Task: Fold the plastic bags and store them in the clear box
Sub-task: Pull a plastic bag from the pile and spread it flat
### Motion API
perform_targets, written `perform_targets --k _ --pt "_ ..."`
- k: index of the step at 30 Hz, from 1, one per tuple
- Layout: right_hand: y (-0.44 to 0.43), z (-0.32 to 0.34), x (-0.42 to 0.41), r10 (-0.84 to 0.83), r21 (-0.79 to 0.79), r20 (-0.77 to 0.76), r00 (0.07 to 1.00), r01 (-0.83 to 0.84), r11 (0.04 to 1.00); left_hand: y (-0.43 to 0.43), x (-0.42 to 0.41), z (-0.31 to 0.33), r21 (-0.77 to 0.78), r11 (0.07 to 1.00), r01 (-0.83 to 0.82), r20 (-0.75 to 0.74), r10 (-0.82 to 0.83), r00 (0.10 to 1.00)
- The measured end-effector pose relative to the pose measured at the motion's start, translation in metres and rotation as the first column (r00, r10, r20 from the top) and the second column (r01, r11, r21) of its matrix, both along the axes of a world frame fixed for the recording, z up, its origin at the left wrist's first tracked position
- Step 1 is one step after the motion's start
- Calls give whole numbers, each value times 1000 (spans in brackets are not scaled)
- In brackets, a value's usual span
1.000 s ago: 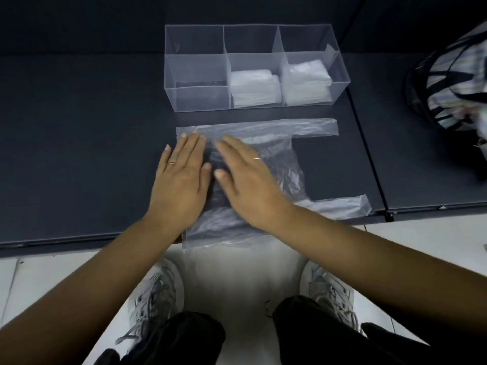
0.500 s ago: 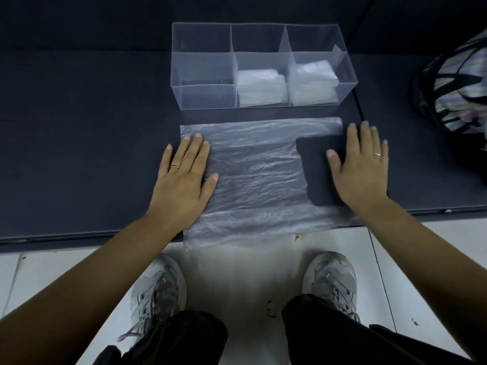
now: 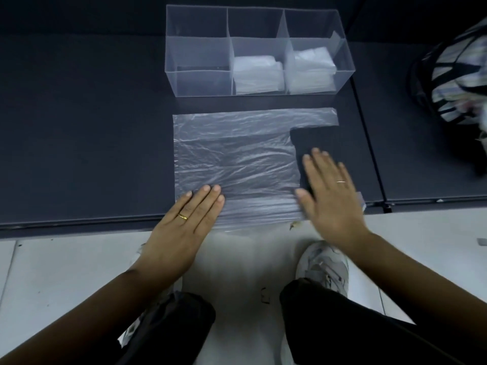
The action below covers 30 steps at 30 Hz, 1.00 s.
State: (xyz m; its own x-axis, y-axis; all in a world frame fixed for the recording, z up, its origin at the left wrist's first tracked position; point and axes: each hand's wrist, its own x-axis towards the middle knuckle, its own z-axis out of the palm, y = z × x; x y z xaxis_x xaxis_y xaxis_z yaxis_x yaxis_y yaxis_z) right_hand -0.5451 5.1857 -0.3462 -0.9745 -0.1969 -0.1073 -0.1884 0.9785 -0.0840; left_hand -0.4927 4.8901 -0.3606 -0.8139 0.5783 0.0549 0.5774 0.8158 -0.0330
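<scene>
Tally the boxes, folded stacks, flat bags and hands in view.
Box: 1
Folded stacks: 2
Flat bag: 1
Hands: 2 (left hand, right hand)
Total: 6

Dark matte tabletop [image 3: 79, 127] above pale tiled floor [image 3: 66, 259].

No legible text, label, brand, number or sign on the plastic bag [image 3: 237, 159] or the clear box [image 3: 200, 83]. Small dark mark [image 3: 264, 296] on the floor and pale tag [image 3: 129, 335] by the left trouser leg: too blurred to read.
</scene>
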Motion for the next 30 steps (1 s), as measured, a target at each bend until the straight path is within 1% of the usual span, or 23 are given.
perform_targets --k 4,5,6,7,8,9,10,11,12,13,14,16,18,19,21,23,25,26,28,30 --pt "64 6 5 -243 -51 -66 968 240 969 -1 -2 3 22 1000 -3 -2 3 1000" --pt "66 8 6 -267 -69 -68 961 262 963 -1 -2 4 32 1000 -2 10 1 1000" --pt "62 12 7 -251 -107 -72 965 243 964 0 -2 6 44 999 1 28 -2 1000" --pt "50 16 10 -193 -172 -69 979 179 969 -1 -2 8 61 998 5 42 -8 999" --pt "31 21 14 -93 -255 -49 994 78 964 -1 -2 10 79 997 13 47 -17 999" --pt "8 25 20 37 -320 -23 999 -43 947 -2 -3 13 105 994 24 39 -28 999" --pt "-15 26 26 182 -336 -9 983 -175 926 -2 -4 15 139 990 36 23 -39 999" --pt "-37 24 31 317 -316 -20 948 -307 898 -3 -4 19 178 983 44 4 -45 999" --pt "-55 21 35 413 -276 -49 909 -410 869 -3 -5 23 220 974 49 -14 -47 999" --pt "-68 18 37 453 -239 -77 888 -457 857 -3 -5 27 269 962 52 -30 -45 999" --pt "-76 15 37 438 -227 -106 893 -450 864 -3 -5 31 325 944 47 -31 -39 999" --pt "-73 14 32 329 -256 -209 921 -377 890 -6 -8 41 455 890 -15 35 -1 999" --pt "-54 16 28 253 -302 -284 925 -337 892 -14 -12 51 554 815 -168 190 73 979" --pt "-41 19 26 228 -331 -278 933 -316 889 -18 -14 58 580 773 -259 279 110 954" --pt "-12 27 22 173 -388 -187 967 -235 891 -28 -21 71 587 678 -443 483 146 864" --pt "13 39 16 57 -454 -15 998 -57 889 -38 -30 80 544 622 -563 648 115 753" --pt "33 50 7 -85 -536 153 985 155 830 -45 -41 85 530 598 -601 714 67 696" --pt "41 52 1 -116 -561 199 973 210 801 -46 -47 87 533 579 -617 728 57 683" --pt "48 56 -9 -106 -577 239 965 228 784 -41 -54 90 555 510 -657 763 0 646" --pt "46 58 -15 -64 -603 276 959 225 766 -26 -57 90 560 462 -688 810 -127 573"
